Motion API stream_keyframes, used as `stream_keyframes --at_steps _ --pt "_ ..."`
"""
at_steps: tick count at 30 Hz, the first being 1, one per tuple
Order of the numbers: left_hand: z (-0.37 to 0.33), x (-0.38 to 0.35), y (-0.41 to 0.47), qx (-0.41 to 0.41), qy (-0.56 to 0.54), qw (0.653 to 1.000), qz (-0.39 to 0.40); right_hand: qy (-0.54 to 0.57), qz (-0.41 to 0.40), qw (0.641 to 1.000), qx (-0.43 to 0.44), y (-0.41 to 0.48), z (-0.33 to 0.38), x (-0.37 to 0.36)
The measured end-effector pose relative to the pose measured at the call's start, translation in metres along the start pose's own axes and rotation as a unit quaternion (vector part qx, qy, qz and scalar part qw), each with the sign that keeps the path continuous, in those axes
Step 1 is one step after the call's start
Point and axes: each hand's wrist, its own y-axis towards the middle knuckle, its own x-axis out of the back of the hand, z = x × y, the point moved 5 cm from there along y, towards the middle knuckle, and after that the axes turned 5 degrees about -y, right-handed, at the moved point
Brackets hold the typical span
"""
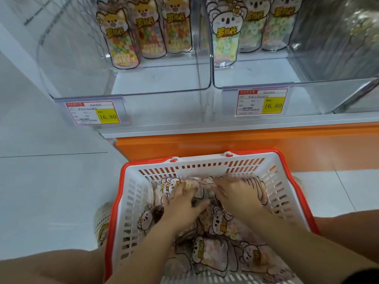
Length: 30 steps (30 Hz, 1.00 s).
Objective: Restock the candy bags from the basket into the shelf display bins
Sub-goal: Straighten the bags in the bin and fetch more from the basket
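Both of your hands are down in the basket point(131, 201), which sits on the floor point(51, 191) just in front of the shelf point(205, 129). Your left hand point(181, 203) and your right hand point(235, 196) lie close together on the candy bags point(215, 253) at the far end of the pile. The picture is blurry there, so I cannot tell if your fingers have closed on a bag or only rest on top. Many bags fill the basket, lying flat and mixed up, and they have a koala face on them. That looks like the same face as the koala bags point(224, 37) standing at the back of the right bin point(307, 93), so that bin is likely where they go. The left bin point(127, 87) holds dog bags point(123, 44) and has lots of room in front too. These bags look light, soft and shiny, so they may slide on each other and slip out if you grab a big bunch. The candy inside could get squashed if you squeeze hard. Take hold of a bag near its top, by the koala head where it is flat, or pinch both sides gently. Lift a few at a time and stand them up in the bin, faces to the front.
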Motion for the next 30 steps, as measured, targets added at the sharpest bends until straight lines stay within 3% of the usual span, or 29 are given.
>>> stream_keyframes --at_steps 4,8,11,13,18,22,27,30 --pt "-0.016 0.001 -0.003 0.087 -0.309 0.946 -0.032 0.08 -0.031 0.996 0.028 -0.019 0.036 -0.002" --pt "0.005 -0.008 0.007 0.14 -0.427 0.889 -0.087 0.117 0.014 0.989 0.085 -0.026 0.048 -0.006" --pt "0.012 0.001 0.001 0.155 -0.423 0.886 -0.109 0.114 0.091 0.984 0.104 -0.022 0.034 0.0" --pt "0.005 0.013 -0.008 0.127 -0.407 0.897 -0.117 0.094 0.11 0.988 0.043 -0.012 0.002 0.001" --pt "0.002 0.021 -0.02 0.1 -0.412 0.895 -0.139 -0.091 0.294 0.951 -0.024 -0.013 -0.059 -0.025" --pt "0.006 0.02 -0.019 0.089 -0.428 0.887 -0.149 -0.121 0.261 0.957 -0.036 -0.014 -0.059 -0.023" --pt "0.012 0.02 -0.018 0.089 -0.433 0.887 -0.137 0.027 0.279 0.954 -0.111 -0.008 -0.061 -0.015" --pt "0.014 0.02 -0.02 0.1 -0.435 0.885 -0.129 0.062 0.209 0.968 -0.122 0.003 -0.046 0.016"
